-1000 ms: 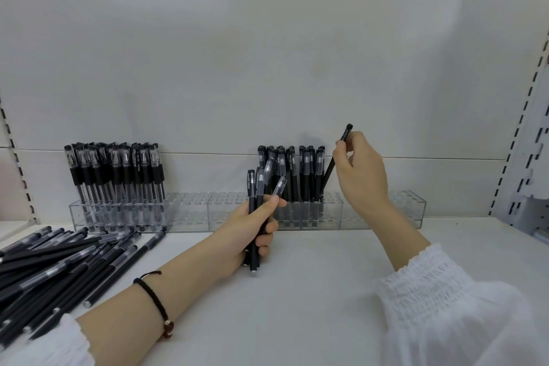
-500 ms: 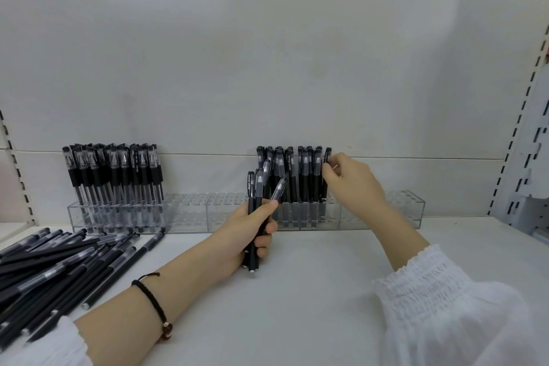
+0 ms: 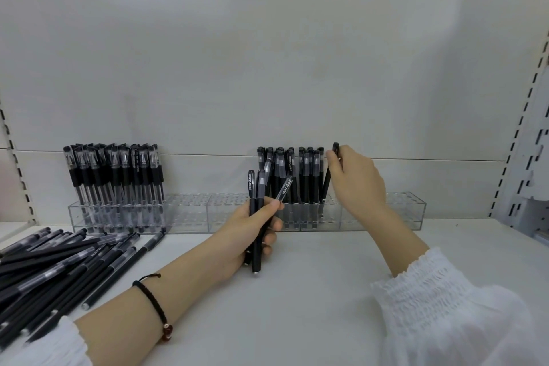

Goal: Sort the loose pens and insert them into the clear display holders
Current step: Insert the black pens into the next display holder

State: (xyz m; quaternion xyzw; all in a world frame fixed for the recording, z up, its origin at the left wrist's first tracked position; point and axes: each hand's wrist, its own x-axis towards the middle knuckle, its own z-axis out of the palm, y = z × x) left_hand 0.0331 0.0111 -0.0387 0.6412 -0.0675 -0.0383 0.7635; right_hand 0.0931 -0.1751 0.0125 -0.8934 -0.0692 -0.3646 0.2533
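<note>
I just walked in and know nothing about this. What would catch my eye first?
Two hands at the centre: the left hand grips a small bundle of black pens upright, while the right hand pinches one pen at the right end of the row standing in the clear holder. A pile of loose pens sprawls at the lower left.

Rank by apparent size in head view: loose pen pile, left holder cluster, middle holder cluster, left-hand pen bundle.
1. Loose pen pile, though nearest the camera and cropped by the frame.
2. Left holder cluster.
3. Middle holder cluster, same depth, visibly narrower.
4. Left-hand pen bundle, smallest despite sitting nearer.
</note>
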